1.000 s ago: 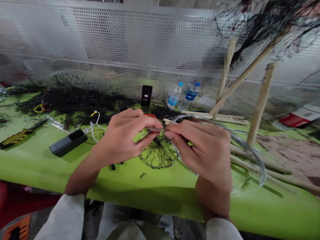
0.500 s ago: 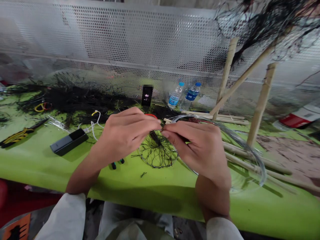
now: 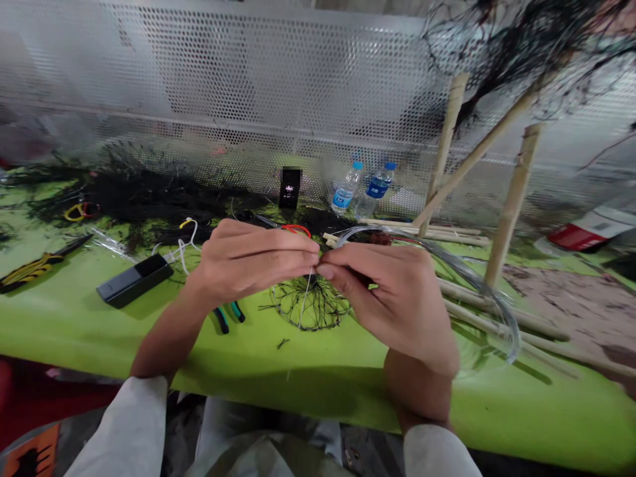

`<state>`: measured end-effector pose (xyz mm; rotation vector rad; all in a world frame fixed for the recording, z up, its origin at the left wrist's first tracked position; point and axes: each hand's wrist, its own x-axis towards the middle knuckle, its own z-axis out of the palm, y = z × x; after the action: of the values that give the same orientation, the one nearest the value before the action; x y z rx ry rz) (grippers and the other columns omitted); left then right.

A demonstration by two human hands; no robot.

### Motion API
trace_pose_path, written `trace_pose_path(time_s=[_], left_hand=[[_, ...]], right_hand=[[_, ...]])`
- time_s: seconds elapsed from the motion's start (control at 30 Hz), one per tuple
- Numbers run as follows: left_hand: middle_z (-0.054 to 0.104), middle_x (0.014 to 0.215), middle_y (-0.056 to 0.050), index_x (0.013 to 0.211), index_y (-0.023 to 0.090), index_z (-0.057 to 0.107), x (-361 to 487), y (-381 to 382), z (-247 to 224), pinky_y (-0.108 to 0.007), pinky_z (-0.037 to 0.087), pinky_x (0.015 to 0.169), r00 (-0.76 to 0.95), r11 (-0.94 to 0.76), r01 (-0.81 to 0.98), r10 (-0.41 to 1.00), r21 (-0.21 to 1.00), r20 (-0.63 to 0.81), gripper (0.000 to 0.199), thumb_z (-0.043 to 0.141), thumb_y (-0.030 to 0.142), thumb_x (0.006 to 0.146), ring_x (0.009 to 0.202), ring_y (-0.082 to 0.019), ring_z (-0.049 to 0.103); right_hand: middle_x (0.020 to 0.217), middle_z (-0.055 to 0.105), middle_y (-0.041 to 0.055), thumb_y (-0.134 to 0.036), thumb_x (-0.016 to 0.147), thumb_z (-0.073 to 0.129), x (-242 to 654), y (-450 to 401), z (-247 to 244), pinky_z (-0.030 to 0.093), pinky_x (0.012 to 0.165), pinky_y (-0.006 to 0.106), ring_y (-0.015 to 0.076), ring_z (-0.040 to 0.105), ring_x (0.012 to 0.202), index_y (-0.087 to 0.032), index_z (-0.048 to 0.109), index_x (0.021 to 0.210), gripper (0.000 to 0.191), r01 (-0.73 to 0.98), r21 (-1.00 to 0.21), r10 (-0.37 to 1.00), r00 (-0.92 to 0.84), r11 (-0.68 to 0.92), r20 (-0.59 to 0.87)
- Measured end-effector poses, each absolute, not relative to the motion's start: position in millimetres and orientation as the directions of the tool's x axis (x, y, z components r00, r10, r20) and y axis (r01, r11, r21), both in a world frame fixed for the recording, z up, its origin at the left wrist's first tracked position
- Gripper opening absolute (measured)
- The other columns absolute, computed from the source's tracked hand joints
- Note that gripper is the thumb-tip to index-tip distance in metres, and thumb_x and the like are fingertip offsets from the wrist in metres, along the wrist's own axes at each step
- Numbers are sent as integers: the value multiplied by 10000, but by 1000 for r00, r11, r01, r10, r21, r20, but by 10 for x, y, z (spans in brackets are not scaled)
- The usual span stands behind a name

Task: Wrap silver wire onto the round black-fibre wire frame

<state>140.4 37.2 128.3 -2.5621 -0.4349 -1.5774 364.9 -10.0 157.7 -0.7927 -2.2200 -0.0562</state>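
Note:
Over the green table, my left hand [image 3: 258, 257] and my right hand [image 3: 397, 291] meet fingertip to fingertip, both pinched closed. A thin pale strand [image 3: 305, 299] hangs down from the pinch of my left hand. Whatever my right thumb and forefinger press on is too small and hidden to make out. Below and behind the fingers lies a round net of dark knotted wire [image 3: 318, 318], its top partly covered by my hands. Red-handled scissors [image 3: 297, 229] show just beyond my left fingers. Pliers with black and green grips [image 3: 228, 317] stick out under my left hand.
At left lie yellow-black pliers [image 3: 34, 266], a dark power bank [image 3: 134, 281] with a white cable, and a heap of black strands [image 3: 144, 192]. Two water bottles [image 3: 377, 189] and a phone [image 3: 289, 187] stand behind. Right are coiled clear tubing [image 3: 511, 338] and wooden sticks [image 3: 511, 205].
The pale strand now shows hanging below my left fingers. My left fingers have straightened and lie flatter, uncovering more of the scissors and pliers. The view has shifted slightly.

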Motion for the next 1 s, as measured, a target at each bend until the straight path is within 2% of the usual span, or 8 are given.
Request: trace_pose_path(time_s=[0.1,0.13,0.23,0.33,0.57,0.77,0.87,1.0], left_hand=[[812,982,32,998,265,750,1418,409,1343,-206,635,721,421,-973,223,47,-53,906,106,765,235,897,814,-121,779],[813,954,30,972,269,755,1417,420,1362,-206,634,723,427,-974,224,68,-33,902,85,773,252,891,802,-123,780],[814,926,11,905,280,771,1402,444,1398,-220,639,726,450,-976,196,179,99,875,45,788,308,874,795,-138,781],[811,920,-13,893,262,780,1392,461,1409,-231,638,730,450,-971,109,237,211,861,51,807,274,853,792,-142,776],[797,841,-47,842,204,787,1382,455,1435,-206,585,616,477,-913,-17,350,407,806,107,868,206,771,715,-136,747],[789,788,-55,791,197,793,1380,403,1443,-195,481,477,470,-835,-12,481,550,740,54,838,223,801,630,-132,707],[766,742,-48,758,178,777,1376,340,1483,-200,428,438,471,-795,48,552,605,688,107,792,239,845,583,-124,665],[672,607,-19,690,156,739,1353,234,1549,-206,361,397,463,-628,182,734,757,497,243,768,330,858,490,-106,568]], right_hand=[[692,631,-30,-187,1008,566,3627,-85,1561,384,576,232,81,481,559,-198,634,873,152,545,-195,516,-534,816,670],[697,633,-26,-185,1010,558,3618,-81,1553,377,576,233,81,478,563,-192,639,871,161,541,-198,516,-535,817,668],[712,633,-15,-180,1014,542,3591,-78,1528,361,582,232,84,486,591,-174,664,875,185,552,-213,536,-530,807,657],[743,651,-1,-176,1017,535,3572,-91,1508,369,609,235,91,507,625,-159,688,908,189,584,-203,561,-534,786,633],[762,653,13,-204,1041,481,3560,-117,1469,366,626,264,106,511,643,-144,698,914,258,630,-104,546,-565,770,618],[710,592,-7,-179,1034,471,3545,-152,1464,330,603,282,106,468,617,-154,675,875,260,646,-50,523,-567,762,636],[710,594,-10,-162,1025,479,3524,-171,1458,317,596,291,108,471,616,-155,676,874,248,654,-25,520,-576,756,630],[720,610,-13,-174,1025,503,3492,-187,1450,304,577,291,103,479,616,-154,677,859,242,640,-29,508,-580,768,637]])
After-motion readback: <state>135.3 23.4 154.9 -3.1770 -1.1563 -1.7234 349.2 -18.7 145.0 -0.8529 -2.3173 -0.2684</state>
